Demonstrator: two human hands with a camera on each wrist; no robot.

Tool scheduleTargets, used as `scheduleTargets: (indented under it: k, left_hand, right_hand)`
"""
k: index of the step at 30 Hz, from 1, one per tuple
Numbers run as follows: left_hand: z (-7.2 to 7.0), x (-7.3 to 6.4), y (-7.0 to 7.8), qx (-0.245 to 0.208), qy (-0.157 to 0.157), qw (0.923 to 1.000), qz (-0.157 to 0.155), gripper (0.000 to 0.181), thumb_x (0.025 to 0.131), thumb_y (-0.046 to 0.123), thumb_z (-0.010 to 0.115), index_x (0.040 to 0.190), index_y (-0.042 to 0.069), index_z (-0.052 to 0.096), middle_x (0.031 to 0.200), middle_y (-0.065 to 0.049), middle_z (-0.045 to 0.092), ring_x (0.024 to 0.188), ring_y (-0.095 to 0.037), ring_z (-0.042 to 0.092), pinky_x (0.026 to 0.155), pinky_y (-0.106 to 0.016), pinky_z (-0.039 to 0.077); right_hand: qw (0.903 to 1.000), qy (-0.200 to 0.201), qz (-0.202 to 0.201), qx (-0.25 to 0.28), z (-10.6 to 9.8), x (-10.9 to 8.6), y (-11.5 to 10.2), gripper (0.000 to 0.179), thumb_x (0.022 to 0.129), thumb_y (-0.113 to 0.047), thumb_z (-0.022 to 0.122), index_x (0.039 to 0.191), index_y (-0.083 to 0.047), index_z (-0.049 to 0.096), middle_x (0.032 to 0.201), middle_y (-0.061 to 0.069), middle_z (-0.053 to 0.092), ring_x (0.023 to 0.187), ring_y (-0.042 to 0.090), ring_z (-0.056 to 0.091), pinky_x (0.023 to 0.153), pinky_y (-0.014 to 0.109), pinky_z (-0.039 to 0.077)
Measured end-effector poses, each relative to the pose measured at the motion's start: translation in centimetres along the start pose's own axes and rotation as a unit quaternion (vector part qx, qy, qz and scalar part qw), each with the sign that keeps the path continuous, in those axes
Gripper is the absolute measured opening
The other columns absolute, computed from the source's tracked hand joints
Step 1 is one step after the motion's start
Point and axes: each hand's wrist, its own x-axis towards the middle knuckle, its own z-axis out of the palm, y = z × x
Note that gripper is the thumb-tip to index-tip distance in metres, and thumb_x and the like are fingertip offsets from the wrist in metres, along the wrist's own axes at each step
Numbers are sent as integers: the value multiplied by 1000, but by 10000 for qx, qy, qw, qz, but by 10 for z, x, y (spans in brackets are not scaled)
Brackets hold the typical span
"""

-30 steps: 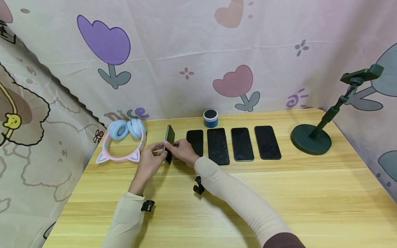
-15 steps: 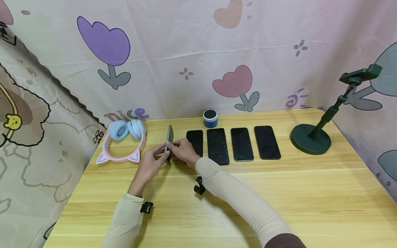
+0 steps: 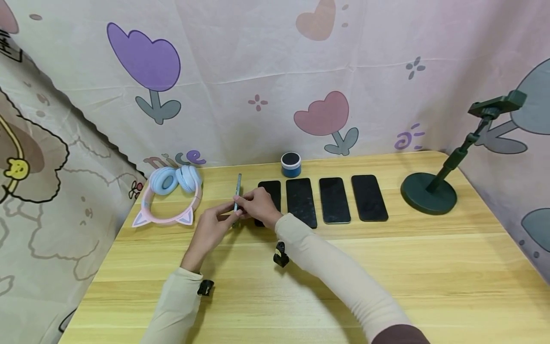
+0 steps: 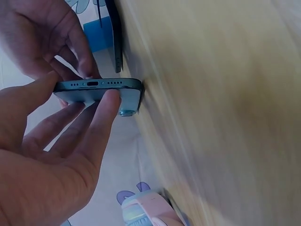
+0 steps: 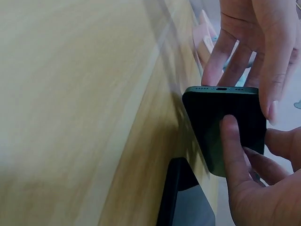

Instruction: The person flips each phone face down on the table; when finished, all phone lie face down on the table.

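A smartphone (image 3: 238,184) stands on its long side edge on the table, seen nearly edge-on in the head view. My left hand (image 3: 212,228) holds its near end, fingers (image 4: 109,101) against the pale back and thumb on the upper edge. From the other side my right hand (image 3: 261,206) grips the same smartphone (image 5: 207,110), one finger (image 5: 230,134) lying on the dark screen and the thumb at the upper edge. The port end, with its charging slot, faces the wrist cameras. Close to the right hand lies another smartphone (image 3: 271,190), partly covered by that hand.
Farther right, three dark smartphones lie in a row: one (image 3: 302,203), another (image 3: 335,200) and a last one (image 3: 370,198). Behind them stands a small blue jar (image 3: 291,165). Cat-ear headphones (image 3: 167,220) lie at left, a green phone stand (image 3: 429,193) at right.
The held smartphone has turned from showing its dark screen to nearly edge-on, its far end shifting slightly right. Both hands have stayed on it, edging a little right.
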Motion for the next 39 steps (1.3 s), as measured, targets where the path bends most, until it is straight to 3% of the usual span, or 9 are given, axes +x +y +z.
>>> scheduleTargets:
  k: [16,21,28,33,39]
  left_hand:
    - [3,0,0,619,-349,9974,80,47,99,30,69,139,6,62,126,-20,68,110,-38,68,87,-50,57]
    - [4,-1,-1,957,-349,9947,151,46,98,27,70,137,4,63,133,-22,63,119,-40,61,93,-54,53]
    - [5,-3,-3,1380,-450,9892,201,49,99,26,69,138,-2,60,143,-25,54,132,-46,49,106,-62,40]
    - [4,-3,-3,1440,-520,9882,71,51,98,24,69,139,-3,58,146,-25,50,134,-48,46,106,-63,39]
    - [4,-2,-5,1503,-522,9873,26,49,97,21,71,138,-3,59,146,-26,50,134,-49,45,106,-64,39]
  right_hand:
    - [9992,49,342,208,-9,-2,-1,23,100,-10,65,110,8,75,84,17,73,61,11,68,71,35,61]
    - [9980,208,516,311,-8,-1,1,20,98,-8,67,109,8,75,81,15,71,62,14,70,64,27,60]
    - [9976,255,599,229,-8,-2,3,17,95,-3,70,107,7,75,87,16,71,72,24,74,66,29,61]
    - [9978,196,613,171,-5,-2,4,23,93,2,71,115,9,72,101,18,71,78,26,75,71,33,61]
    - [9985,171,511,-43,-2,-3,5,20,91,4,71,110,10,74,100,19,72,79,26,75,72,33,61]
